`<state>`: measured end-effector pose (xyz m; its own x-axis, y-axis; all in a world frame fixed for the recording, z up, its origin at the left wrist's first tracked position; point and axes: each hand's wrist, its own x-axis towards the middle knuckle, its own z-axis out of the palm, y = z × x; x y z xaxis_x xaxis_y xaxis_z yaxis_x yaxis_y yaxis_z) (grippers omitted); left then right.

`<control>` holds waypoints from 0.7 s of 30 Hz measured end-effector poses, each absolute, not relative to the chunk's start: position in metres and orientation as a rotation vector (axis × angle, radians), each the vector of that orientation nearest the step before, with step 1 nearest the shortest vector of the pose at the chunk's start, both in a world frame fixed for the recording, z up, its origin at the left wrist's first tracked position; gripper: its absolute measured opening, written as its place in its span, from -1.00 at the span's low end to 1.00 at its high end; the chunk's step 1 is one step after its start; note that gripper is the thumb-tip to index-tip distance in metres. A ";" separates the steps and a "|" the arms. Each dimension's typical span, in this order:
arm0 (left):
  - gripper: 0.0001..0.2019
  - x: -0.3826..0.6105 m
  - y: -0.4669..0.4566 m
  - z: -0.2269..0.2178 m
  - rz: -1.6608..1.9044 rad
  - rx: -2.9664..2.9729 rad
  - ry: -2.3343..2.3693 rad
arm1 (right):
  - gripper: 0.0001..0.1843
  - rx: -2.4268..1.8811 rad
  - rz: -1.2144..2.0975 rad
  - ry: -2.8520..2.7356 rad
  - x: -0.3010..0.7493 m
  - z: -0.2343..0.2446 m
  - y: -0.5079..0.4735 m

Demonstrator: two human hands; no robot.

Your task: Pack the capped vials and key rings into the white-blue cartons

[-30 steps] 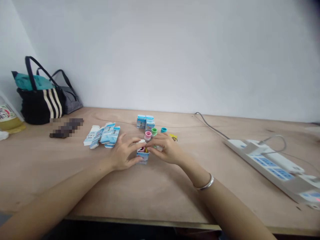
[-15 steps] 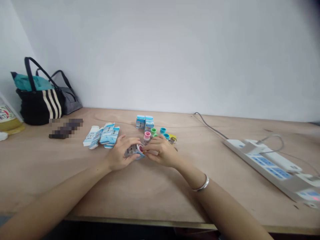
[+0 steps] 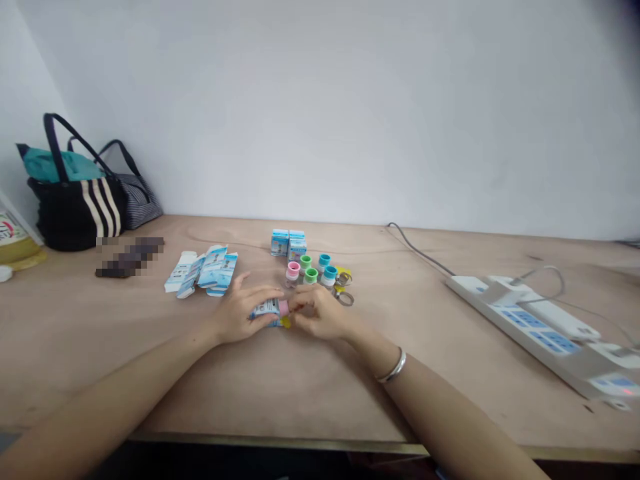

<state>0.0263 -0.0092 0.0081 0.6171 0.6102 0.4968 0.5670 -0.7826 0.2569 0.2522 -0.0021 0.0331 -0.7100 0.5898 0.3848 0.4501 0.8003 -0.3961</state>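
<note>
1. We see the left hand [image 3: 235, 315] closed around a small blue-and-white paper carton [image 3: 267, 309], which lies on its side low over the table, with the fingers across its top and left part.
2. We see the right hand [image 3: 319, 313] curled in from the other side, its fingertips [image 3: 297, 305] pinched at the carton's right end, beside a pink round cap [image 3: 284, 307]. A small yellow piece [image 3: 285, 322] shows just below; we cannot tell what it is.
3. The carton sits between both hands, near the table's middle, on a light plywood table [image 3: 350, 393].
4. Just ahead of the hands we have a pink-capped small bottle [image 3: 293, 270], green caps [image 3: 311, 275], teal caps [image 3: 329, 274], and metal rings [image 3: 345, 298].
5. Behind them stand blue-and-white upright cartons [image 3: 287, 243]; flattened cartons [image 3: 210, 277] lie to the left.
6. Off to the right lies a white power strip [image 3: 525, 320] with a grey cable [image 3: 417, 252].
7. Far left: a black striped tote bag [image 3: 75, 213], a grey striped bag [image 3: 137, 210], and a pixelated dark object [image 3: 130, 259].
8. A silver bangle [image 3: 393, 367] circles the right wrist.
</note>
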 end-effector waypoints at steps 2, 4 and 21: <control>-0.62 0.026 -0.009 0.008 0.894 2.749 1.007 | -0.85 -0.814 0.335 -2.445 0.258 0.040 -0.002; -0.62 0.025 -0.009 0.009 0.885 2.746 1.012 | -0.88 -0.826 0.270 -2.390 0.263 0.046 -0.001; -0.63 0.025 -0.014 0.012 0.898 2.771 1.030 | -0.83 -1.081 -0.565 -2.257 0.246 0.041 0.019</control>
